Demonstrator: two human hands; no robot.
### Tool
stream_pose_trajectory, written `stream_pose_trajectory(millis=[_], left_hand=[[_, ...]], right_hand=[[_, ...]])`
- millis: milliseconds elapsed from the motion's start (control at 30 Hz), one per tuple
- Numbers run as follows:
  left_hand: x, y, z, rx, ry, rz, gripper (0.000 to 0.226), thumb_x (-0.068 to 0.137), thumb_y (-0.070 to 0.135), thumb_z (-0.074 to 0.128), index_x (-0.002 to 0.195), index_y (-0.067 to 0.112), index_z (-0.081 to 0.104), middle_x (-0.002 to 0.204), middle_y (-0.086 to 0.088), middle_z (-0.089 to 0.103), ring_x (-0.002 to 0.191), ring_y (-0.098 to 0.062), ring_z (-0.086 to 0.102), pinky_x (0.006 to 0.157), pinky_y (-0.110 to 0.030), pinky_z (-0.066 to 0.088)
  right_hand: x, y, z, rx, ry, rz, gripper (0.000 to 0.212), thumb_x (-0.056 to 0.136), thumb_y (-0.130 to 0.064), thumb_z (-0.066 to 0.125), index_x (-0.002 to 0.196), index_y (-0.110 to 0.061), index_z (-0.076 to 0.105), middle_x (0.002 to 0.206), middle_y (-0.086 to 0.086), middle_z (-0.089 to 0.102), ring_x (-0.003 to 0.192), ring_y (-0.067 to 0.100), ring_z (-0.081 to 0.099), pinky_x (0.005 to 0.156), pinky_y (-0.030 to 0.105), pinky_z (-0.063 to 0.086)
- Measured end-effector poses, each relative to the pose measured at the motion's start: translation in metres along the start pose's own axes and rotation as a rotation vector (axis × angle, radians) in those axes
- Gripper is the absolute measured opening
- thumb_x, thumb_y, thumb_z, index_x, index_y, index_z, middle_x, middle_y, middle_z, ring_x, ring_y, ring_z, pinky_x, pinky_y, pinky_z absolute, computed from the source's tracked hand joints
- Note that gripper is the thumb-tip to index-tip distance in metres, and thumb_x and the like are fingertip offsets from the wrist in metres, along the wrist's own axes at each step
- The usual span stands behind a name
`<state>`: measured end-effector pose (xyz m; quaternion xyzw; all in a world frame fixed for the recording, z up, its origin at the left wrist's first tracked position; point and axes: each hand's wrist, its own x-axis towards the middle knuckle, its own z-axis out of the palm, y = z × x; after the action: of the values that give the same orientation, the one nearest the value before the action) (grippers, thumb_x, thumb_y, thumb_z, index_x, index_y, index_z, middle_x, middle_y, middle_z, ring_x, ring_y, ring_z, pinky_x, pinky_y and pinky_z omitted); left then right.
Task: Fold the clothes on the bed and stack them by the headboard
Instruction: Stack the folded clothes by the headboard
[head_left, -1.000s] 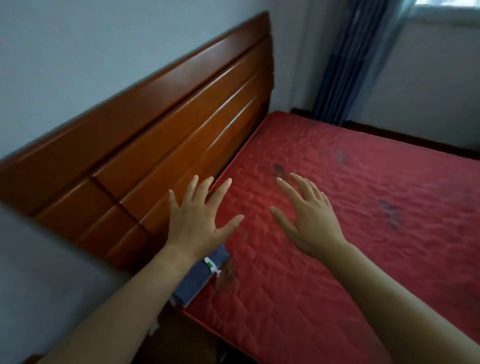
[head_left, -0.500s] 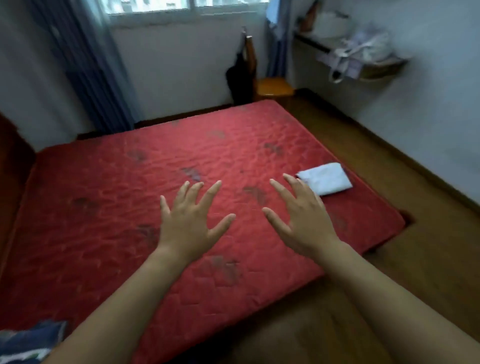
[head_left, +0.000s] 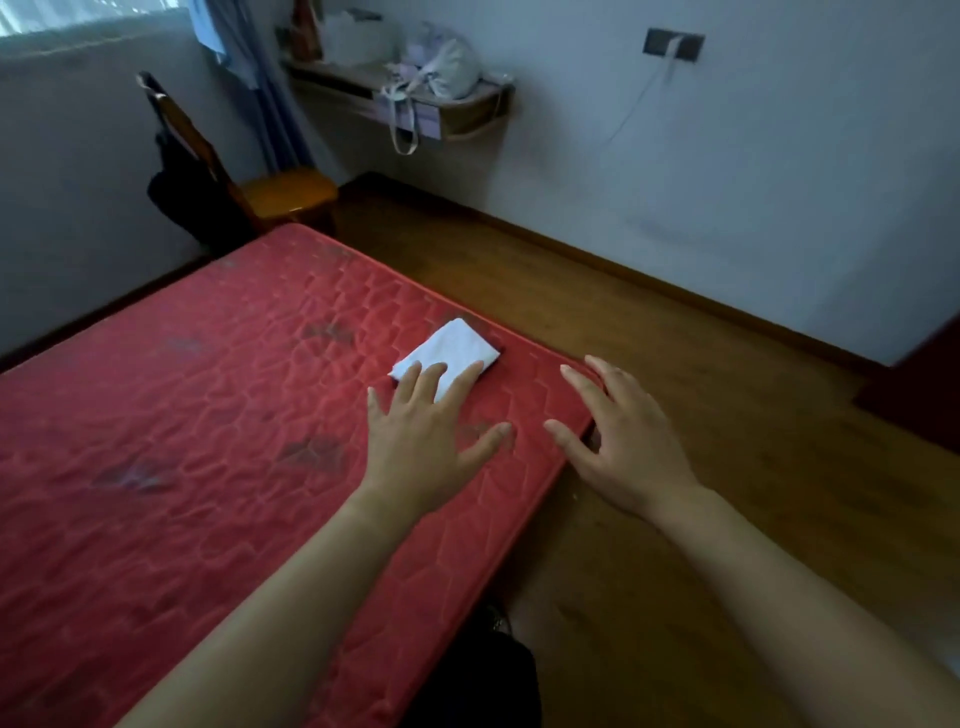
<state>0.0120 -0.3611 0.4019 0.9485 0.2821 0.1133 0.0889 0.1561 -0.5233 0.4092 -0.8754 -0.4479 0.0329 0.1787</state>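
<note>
Two of your hands hang spread and empty over the red mattress (head_left: 208, 426): your left hand (head_left: 423, 434) has its fingertips overlapping the near edge of the white folded cloth (head_left: 449, 353), your right hand (head_left: 626, 447) is over the mattress corner beside it. Beyond the mattress's far end stands a wooden chair (head_left: 283, 195), and a wall shelf (head_left: 452, 111) with bags is further right. Nothing lies between your hands and the cloth, a neat, plain rectangle near the mattress's right edge. No writing can be read.

Both forearms are bare to the frame's edge — no sleeves, watch or rings on the left hand (head_left: 423, 441) or right hand (head_left: 626, 447) — dark clothing (head_left: 483, 670) shows below.
</note>
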Motion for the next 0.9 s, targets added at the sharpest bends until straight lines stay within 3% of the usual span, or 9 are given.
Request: stream_pose_trajectory(millis=[167, 300, 433, 633, 900], left_hand=[[0.114, 0.014, 0.032, -0.059, 0.051, 0.022, 0.076, 0.077, 0.078, 0.022, 0.141, 0.038, 0.029, 0.143, -0.001, 0.040, 0.138, -0.023, 0.027, 0.104, -0.067, 0.021], [0.186, 0.016, 0.047, -0.113, 0.038, -0.045, 0.079, 0.074, 0.082, 0.015, 0.142, 0.042, 0.025, 0.145, 0.003, 0.037, 0.139, -0.021, 0.023, 0.106, -0.064, 0.017], [0.237, 0.000, 0.059, -0.109, 0.038, -0.133, 0.074, 0.075, 0.078, 0.023, 0.140, 0.043, 0.028, 0.143, 0.003, 0.038, 0.139, -0.021, 0.024, 0.106, -0.064, 0.017], [0.295, -0.035, 0.088, -0.057, 0.037, -0.361, 0.069, 0.079, 0.071, 0.033, 0.141, 0.041, 0.029, 0.145, 0.002, 0.038, 0.139, -0.022, 0.024, 0.107, -0.063, 0.019], [0.361, -0.060, 0.155, -0.090, 0.105, -0.803, 0.062, 0.083, 0.064, 0.040, 0.140, 0.040, 0.033, 0.145, 0.002, 0.036, 0.138, -0.017, 0.026, 0.109, -0.057, 0.020]], right_hand=[[0.094, 0.045, -0.008, 0.026, 0.004, 0.021, 0.068, 0.086, -0.068, 0.027, 0.144, -0.033, 0.026, 0.154, -0.001, 0.020, 0.142, 0.017, 0.015, 0.112, 0.050, 0.024], [0.165, 0.070, -0.014, 0.036, -0.025, 0.015, 0.065, 0.087, -0.067, 0.030, 0.145, -0.036, 0.023, 0.155, -0.003, 0.017, 0.142, 0.016, 0.012, 0.112, 0.047, 0.021], [0.230, 0.088, -0.010, 0.040, -0.067, -0.032, 0.067, 0.087, -0.068, 0.028, 0.145, -0.035, 0.022, 0.155, -0.004, 0.017, 0.143, 0.016, 0.012, 0.112, 0.049, 0.024], [0.338, 0.096, 0.026, 0.078, -0.167, -0.222, 0.063, 0.089, -0.061, 0.033, 0.144, -0.030, 0.028, 0.154, -0.001, 0.022, 0.141, 0.016, 0.017, 0.111, 0.047, 0.025], [0.474, 0.111, 0.108, 0.077, -0.353, -0.492, 0.059, 0.089, -0.054, 0.045, 0.142, -0.027, 0.035, 0.151, -0.002, 0.027, 0.139, 0.014, 0.022, 0.108, 0.035, 0.026]])
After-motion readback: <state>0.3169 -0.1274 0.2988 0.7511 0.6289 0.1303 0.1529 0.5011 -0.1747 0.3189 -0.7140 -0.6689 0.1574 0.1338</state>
